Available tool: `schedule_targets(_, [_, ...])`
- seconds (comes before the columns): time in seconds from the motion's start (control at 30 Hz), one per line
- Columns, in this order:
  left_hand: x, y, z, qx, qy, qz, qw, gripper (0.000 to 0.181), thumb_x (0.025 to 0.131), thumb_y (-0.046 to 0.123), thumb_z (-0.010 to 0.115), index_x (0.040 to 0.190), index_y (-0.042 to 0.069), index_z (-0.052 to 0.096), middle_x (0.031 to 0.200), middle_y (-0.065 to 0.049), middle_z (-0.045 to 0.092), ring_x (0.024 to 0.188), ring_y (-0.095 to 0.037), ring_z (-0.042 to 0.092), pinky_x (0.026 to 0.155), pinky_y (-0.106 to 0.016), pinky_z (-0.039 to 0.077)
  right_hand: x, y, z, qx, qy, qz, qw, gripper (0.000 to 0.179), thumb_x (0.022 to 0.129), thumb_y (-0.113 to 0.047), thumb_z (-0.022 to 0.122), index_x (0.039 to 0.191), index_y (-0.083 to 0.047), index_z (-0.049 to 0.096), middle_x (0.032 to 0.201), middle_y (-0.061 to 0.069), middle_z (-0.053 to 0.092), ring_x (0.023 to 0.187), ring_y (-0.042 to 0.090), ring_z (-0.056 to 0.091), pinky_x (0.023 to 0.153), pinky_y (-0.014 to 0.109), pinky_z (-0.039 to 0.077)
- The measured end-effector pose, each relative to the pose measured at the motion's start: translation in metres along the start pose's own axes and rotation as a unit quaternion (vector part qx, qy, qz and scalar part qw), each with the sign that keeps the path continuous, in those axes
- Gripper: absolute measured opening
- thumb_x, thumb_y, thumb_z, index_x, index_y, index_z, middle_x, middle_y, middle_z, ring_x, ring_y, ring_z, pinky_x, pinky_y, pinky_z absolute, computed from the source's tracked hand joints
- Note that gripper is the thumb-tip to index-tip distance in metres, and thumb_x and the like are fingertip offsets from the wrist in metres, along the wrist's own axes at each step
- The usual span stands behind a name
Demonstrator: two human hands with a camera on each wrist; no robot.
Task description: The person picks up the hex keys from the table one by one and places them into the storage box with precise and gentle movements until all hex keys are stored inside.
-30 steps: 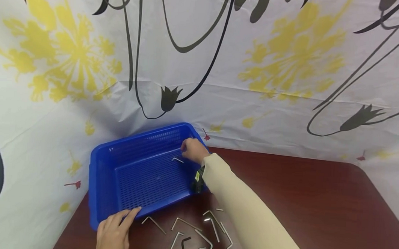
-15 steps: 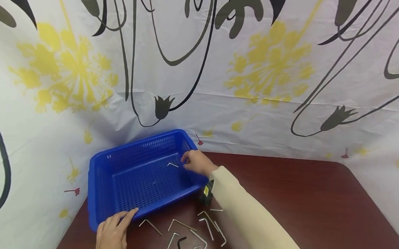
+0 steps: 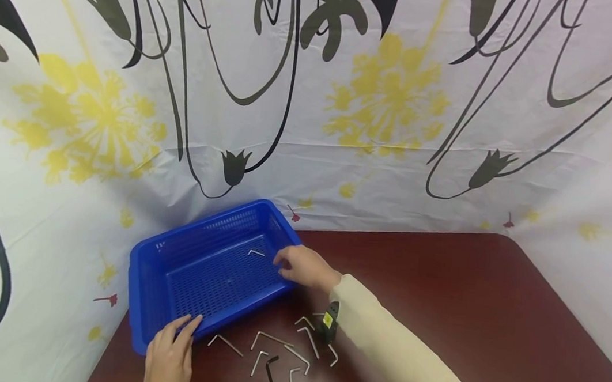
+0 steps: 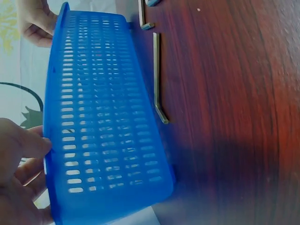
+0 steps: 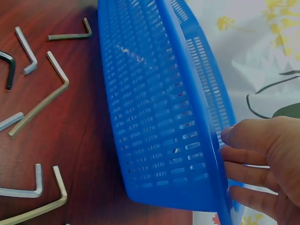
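Observation:
A blue perforated plastic basket (image 3: pixel 213 275) stands on the table, with one silver hex key (image 3: pixel 256 252) lying on its floor. My left hand (image 3: pixel 169 351) grips the rim at the near left corner, thumb against the outside in the left wrist view. Over the basket's right end hangs my right hand (image 3: pixel 304 266), its fingers loosely bent and nothing seen in them. The right wrist view puts those fingers just behind the rim; whether they touch it I cannot tell. In front of the basket lie several silver hex keys (image 3: pixel 307 341) and a black hex key (image 3: pixel 271 375).
The dark red wooden table (image 3: pixel 409 300) extends to the right. A white cloth (image 3: pixel 307 174) with printed flowers hangs behind and at the sides. My right sleeve (image 3: pixel 397 340) and a small black device (image 3: pixel 329 322) at that wrist pass over part of the loose hex keys.
My right hand has drawn back from inside the basket towards its near right rim, its fingers loosening. The hex key in the basket and my left hand keep their places. The head view has shifted.

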State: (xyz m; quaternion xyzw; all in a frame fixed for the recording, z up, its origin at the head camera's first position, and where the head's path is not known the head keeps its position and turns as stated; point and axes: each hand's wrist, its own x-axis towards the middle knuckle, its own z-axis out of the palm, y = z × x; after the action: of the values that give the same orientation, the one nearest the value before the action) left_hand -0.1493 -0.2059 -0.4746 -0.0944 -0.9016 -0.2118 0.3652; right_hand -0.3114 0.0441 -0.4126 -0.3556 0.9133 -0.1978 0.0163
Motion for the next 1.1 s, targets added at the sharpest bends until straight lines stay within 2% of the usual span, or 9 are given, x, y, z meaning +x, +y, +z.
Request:
schedule_targets(0.07, [0.003,0.001,0.003,-0.01,0.018,0.027,0.9994,0.018,0.089,0.006,0.054,0.099,0.004,0.068,0.099,-0.018,0.06,0.08,-0.04,0.054,0.062,-0.053,0.041,-0.005,0.0,-0.002,-0.01,0.009,-0.007,0.9999,0.018,0.082,-0.014,0.065,0.1,-0.01,0.068,0.096,-0.001,0.066,0.086,0.012,0.059,0.074,0.026,0.047])
schedule_targets(0.2, [0.007,0.008,0.009,-0.024,0.028,0.077,0.9964,0.052,0.099,0.035,0.027,0.096,0.002,0.068,0.097,-0.019,0.06,0.078,-0.039,0.055,0.06,-0.049,0.043,-0.018,0.003,-0.004,-0.017,0.029,-0.011,0.9994,0.017,0.084,-0.015,0.064,0.1,-0.011,0.068,0.096,-0.001,0.065,0.089,0.013,0.059,0.077,0.028,0.047])
schedule_targets(0.4, [0.01,0.025,0.016,-0.032,0.01,0.099,0.9945,0.052,0.099,0.036,0.029,0.093,0.002,0.068,0.097,-0.019,0.06,0.082,-0.039,0.055,0.068,-0.046,0.044,-0.035,0.009,-0.002,-0.024,0.055,-0.019,0.998,0.017,0.085,-0.016,0.063,0.1,-0.012,0.069,0.099,-0.001,0.064,0.097,0.015,0.058,0.084,0.03,0.045])
schedule_targets(0.57, [0.006,0.035,0.027,-0.033,-0.014,0.107,0.9936,0.052,0.099,0.037,0.028,0.093,0.005,0.069,0.096,-0.015,0.061,0.081,-0.033,0.056,0.063,-0.044,0.046,-0.043,0.012,0.004,-0.011,0.092,-0.027,0.9953,0.019,0.084,-0.01,0.063,0.102,-0.011,0.069,0.1,0.0,0.064,0.099,0.017,0.057,0.087,0.03,0.044])
schedule_targets(0.7, [-0.002,0.042,0.039,-0.026,-0.068,0.106,0.9918,0.017,0.087,0.019,0.059,0.093,0.006,0.069,0.093,-0.008,0.06,0.078,-0.026,0.057,0.059,-0.04,0.048,-0.048,0.014,0.011,0.004,0.121,-0.035,0.9921,0.022,0.083,-0.004,0.062,0.102,-0.011,0.069,0.1,0.0,0.064,0.1,0.017,0.056,0.088,0.03,0.044])
schedule_targets(0.77, [-0.007,0.048,0.044,-0.026,-0.114,0.084,0.9896,0.019,0.075,0.009,0.069,0.093,0.006,0.068,0.089,-0.005,0.059,0.076,-0.024,0.057,0.058,-0.036,0.048,-0.05,0.015,0.015,0.008,0.131,-0.035,0.9907,0.022,0.083,-0.004,0.063,0.102,-0.012,0.069,0.1,-0.001,0.064,0.101,0.016,0.056,0.089,0.029,0.044])
schedule_targets(0.8, [-0.01,0.052,0.046,-0.028,-0.144,0.064,0.9871,0.026,0.068,0.004,0.072,0.094,0.006,0.068,0.088,-0.004,0.059,0.076,-0.023,0.058,0.057,-0.035,0.048,-0.051,0.014,0.017,0.011,0.135,-0.036,0.9901,0.022,0.083,-0.004,0.063,0.102,-0.012,0.069,0.1,-0.001,0.064,0.101,0.016,0.056,0.089,0.029,0.043])
schedule_targets(0.93, [-0.019,0.064,0.052,-0.013,-0.249,-0.02,0.9683,0.026,0.071,0.006,0.073,0.096,0.009,0.068,0.082,0.001,0.055,0.074,-0.019,0.057,0.056,-0.03,0.047,-0.053,0.01,0.023,0.011,0.139,-0.043,0.9893,0.02,0.084,-0.006,0.063,0.102,-0.013,0.069,0.1,-0.002,0.064,0.101,0.015,0.056,0.089,0.027,0.042])
schedule_targets(1.1, [-0.027,0.065,0.058,0.003,-0.297,-0.032,0.9543,0.028,0.067,0.007,0.075,0.093,0.008,0.066,0.077,-0.002,0.05,0.066,-0.019,0.055,0.055,-0.029,0.046,-0.058,0.003,0.031,0.019,0.143,-0.051,0.9882,0.018,0.086,-0.009,0.062,0.102,-0.013,0.069,0.1,-0.003,0.064,0.1,0.013,0.056,0.089,0.025,0.042])
